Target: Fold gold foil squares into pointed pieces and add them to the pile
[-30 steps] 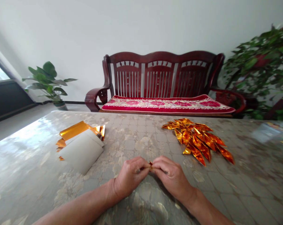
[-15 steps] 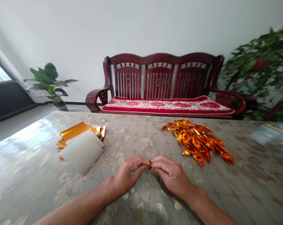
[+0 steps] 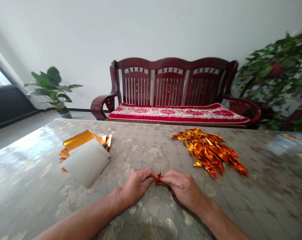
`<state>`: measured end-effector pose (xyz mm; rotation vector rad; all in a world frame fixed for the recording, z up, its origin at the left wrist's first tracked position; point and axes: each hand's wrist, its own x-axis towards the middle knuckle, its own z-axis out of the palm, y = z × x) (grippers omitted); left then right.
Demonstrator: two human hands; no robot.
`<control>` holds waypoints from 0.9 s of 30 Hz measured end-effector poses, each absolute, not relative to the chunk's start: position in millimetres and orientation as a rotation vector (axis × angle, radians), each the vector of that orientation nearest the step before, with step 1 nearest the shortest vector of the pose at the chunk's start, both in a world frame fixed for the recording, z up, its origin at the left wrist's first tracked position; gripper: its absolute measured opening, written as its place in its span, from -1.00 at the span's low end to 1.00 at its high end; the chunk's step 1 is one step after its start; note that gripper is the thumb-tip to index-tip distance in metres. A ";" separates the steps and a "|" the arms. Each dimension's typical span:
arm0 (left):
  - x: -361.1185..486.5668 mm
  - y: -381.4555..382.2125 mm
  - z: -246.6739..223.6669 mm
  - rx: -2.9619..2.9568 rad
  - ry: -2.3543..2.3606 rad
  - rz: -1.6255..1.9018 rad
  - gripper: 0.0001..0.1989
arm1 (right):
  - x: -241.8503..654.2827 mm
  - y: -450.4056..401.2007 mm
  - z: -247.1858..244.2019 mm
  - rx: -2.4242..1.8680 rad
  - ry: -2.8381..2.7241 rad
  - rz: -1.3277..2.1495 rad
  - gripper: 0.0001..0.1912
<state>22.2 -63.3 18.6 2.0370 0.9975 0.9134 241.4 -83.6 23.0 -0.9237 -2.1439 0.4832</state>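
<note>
Between my two hands is a small folded piece of orange-gold foil paper, mostly covered by my fingers. My left hand pinches its left side with thumb and forefinger. From the other side, my right hand grips it with fingertips pressed together. To the right lies a pile of folded gold foil pieces, pointed and shiny. On the left sits a loose stack of foil paper sheets, some white side up and some gold side up.
The table has a patterned, glossy cover. Clear plastic packaging lies at its right edge. Behind the table stand a dark red wooden bench with a red cushion, and potted plants at either side.
The foil piece between my fingertips has turned a little, and more of it shows above them. Both hands stay almost in place. The view has shifted slightly.
</note>
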 end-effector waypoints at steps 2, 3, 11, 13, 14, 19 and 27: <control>21.3 -62.9 17.7 2.023 1.041 0.929 -0.81 | 242.6 -84.0 23.4 -0.951 -2.157 0.434 -0.68; 20.3 -62.4 17.2 2.022 1.061 0.937 -0.80 | 243.9 -84.2 23.4 -0.966 -2.171 0.395 -0.68; 13.5 -55.6 13.2 2.173 1.030 0.972 -0.80 | 251.5 -81.6 21.5 -0.983 -2.297 0.103 -0.75; 13.3 -54.8 13.0 2.232 1.015 0.952 -0.79 | 252.5 -80.0 21.2 -0.974 -2.300 0.057 -0.77; 13.3 -54.7 13.0 2.261 1.010 0.938 -0.78 | 253.0 -79.3 21.1 -0.970 -2.303 0.038 -0.78; 12.0 -55.3 13.6 2.347 0.999 0.877 -0.76 | 255.5 -77.4 20.2 -0.976 -2.327 0.024 -0.79; 8.3 -48.5 14.3 2.436 0.932 0.806 -0.71 | 254.9 -76.2 24.8 -0.909 -2.323 0.071 -0.79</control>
